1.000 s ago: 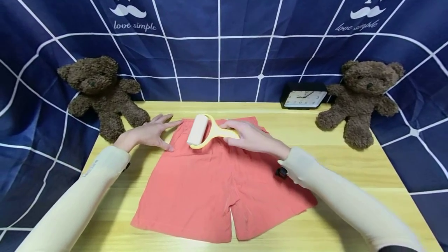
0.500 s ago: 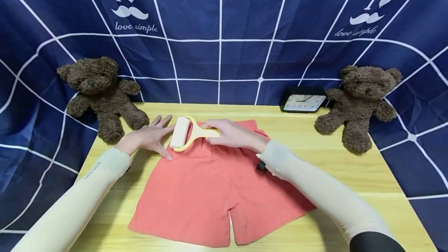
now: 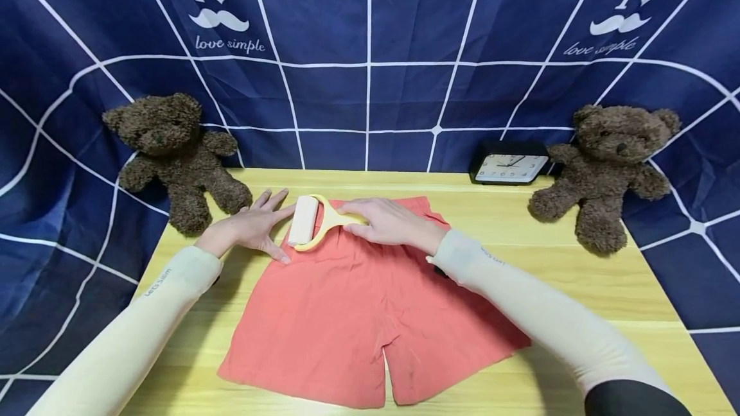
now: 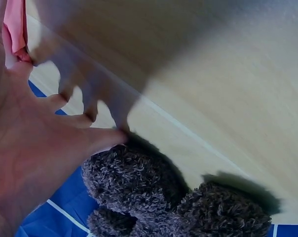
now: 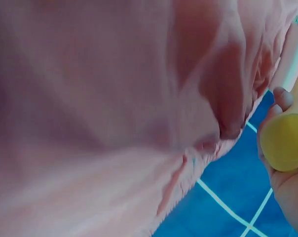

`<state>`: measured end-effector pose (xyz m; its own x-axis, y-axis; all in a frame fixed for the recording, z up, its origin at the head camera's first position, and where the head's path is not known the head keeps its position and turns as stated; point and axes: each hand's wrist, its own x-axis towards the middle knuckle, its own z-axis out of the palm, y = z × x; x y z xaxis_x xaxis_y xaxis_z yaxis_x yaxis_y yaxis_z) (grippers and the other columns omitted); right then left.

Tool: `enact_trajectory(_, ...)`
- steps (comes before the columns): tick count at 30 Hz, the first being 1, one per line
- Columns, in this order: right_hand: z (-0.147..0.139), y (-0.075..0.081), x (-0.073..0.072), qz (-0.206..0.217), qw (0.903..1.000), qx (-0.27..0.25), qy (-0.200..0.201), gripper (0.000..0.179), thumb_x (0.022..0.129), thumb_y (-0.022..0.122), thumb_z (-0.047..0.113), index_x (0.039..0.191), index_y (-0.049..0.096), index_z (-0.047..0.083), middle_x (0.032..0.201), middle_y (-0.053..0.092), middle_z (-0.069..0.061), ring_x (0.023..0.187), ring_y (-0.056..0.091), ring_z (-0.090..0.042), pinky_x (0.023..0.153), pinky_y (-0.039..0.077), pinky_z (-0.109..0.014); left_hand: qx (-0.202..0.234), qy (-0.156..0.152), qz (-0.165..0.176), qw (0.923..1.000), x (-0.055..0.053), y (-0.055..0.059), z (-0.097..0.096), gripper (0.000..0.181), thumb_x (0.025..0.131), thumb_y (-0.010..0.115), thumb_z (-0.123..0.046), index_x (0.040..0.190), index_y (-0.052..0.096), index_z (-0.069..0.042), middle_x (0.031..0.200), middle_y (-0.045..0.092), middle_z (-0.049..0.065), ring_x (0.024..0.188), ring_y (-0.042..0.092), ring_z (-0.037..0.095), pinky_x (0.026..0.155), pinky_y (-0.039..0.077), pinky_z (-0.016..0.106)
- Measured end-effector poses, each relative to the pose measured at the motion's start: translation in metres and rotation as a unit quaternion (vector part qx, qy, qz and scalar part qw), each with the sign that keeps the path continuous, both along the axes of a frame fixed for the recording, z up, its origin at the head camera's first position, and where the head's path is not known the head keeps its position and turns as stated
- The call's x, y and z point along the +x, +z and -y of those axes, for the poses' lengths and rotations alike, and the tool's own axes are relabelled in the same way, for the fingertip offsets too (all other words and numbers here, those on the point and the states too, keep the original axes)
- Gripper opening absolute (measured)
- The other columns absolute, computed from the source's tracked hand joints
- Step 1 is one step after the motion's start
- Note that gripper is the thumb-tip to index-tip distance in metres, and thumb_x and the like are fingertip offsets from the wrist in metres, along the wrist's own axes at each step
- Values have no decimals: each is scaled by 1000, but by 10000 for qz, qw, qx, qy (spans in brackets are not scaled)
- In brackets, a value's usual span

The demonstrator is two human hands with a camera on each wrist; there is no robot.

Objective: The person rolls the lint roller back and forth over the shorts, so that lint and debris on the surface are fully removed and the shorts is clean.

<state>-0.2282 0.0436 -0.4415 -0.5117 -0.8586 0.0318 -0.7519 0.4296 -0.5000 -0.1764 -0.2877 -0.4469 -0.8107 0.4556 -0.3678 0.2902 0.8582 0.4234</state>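
Observation:
Coral-red shorts (image 3: 324,320) lie flat, waistband toward the back. My right hand (image 3: 390,222) grips the yellow handle of a lint roller (image 3: 302,220), whose white cylinder lies over the waistband's left end. In the right wrist view, the handle's rounded yellow end (image 5: 284,142) shows in that hand's grasp. Spread fingers mark my left hand (image 3: 251,226), with the thumb and index finger touching the left edge of the shorts. The left wrist view has the left hand (image 4: 35,133) with straight fingers resting on the table, a corner of the red cloth by them.
A brown teddy bear (image 3: 176,159) sits at the back left, close to the left hand. A second bear (image 3: 607,172) and a black alarm clock (image 3: 509,163) stand at the back right of the wooden table (image 3: 491,242). Behind hangs a navy grid-patterned cloth (image 3: 324,18).
The right hand has moved the lint roller leftward along the waistband, close to the left hand, then slightly back right over the last half second. The left hand keeps its place.

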Motion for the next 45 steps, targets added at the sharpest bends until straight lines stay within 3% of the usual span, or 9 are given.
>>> enact_trajectory(8,-10,8,-6,-62,9997,240,30,44,106,71,28,149,69,17,138,72,-2,120,68,-20,102,54,-41,-384,-19,-85,9992,1,7,-5,131,75,96,-59,175,23,-13,178,3,31,159,4,62,108,31,86)
enact_trajectory(14,-20,9,-10,-120,9995,305,1,44,104,73,27,145,72,15,138,73,-3,125,69,-21,106,53,-43,-371,-54,-138,9992,5,3,-11,131,76,95,-59,176,22,-16,177,4,32,157,7,64,107,36,84)
enact_trajectory(20,-35,12,-12,443,9987,233,33,42,102,75,28,142,74,14,138,73,-1,126,67,-20,109,51,-45,-269,-80,-95,9996,12,2,-13,130,76,96,-58,175,22,-16,176,6,35,156,8,67,106,34,86)
enact_trajectory(25,-47,16,-18,1103,9937,78,-203,40,101,79,29,140,77,21,134,73,6,115,65,-17,101,51,-42,-304,-42,-92,9995,13,5,-11,129,77,96,-57,175,23,-15,175,5,36,155,7,68,106,33,87)
enact_trajectory(27,-50,17,-20,1186,9926,75,-237,38,100,80,30,138,78,24,128,73,8,106,64,-17,93,51,-40,-337,-53,-98,9994,13,5,-10,130,76,95,-58,175,22,-15,175,4,36,155,7,68,106,33,87)
enact_trajectory(33,-59,18,-25,1302,9911,27,-273,37,98,83,29,134,80,24,119,74,10,97,63,-15,87,51,-36,-306,-99,-173,9993,12,3,-8,130,76,96,-58,175,24,-15,175,5,36,154,8,69,105,34,87)
enact_trajectory(41,-80,18,-33,2028,9782,-287,-348,38,97,85,21,135,80,18,108,75,2,62,66,-25,67,52,-28,-440,-196,-326,9983,10,6,-9,128,74,96,-57,174,27,-14,173,9,39,152,12,72,102,40,85)
enact_trajectory(45,-91,19,-37,1956,9793,-433,-273,37,97,86,21,132,81,15,115,77,1,71,65,-18,72,51,-27,-566,-195,-294,9978,6,9,-11,130,73,95,-58,174,26,-16,173,9,38,153,11,71,102,41,84)
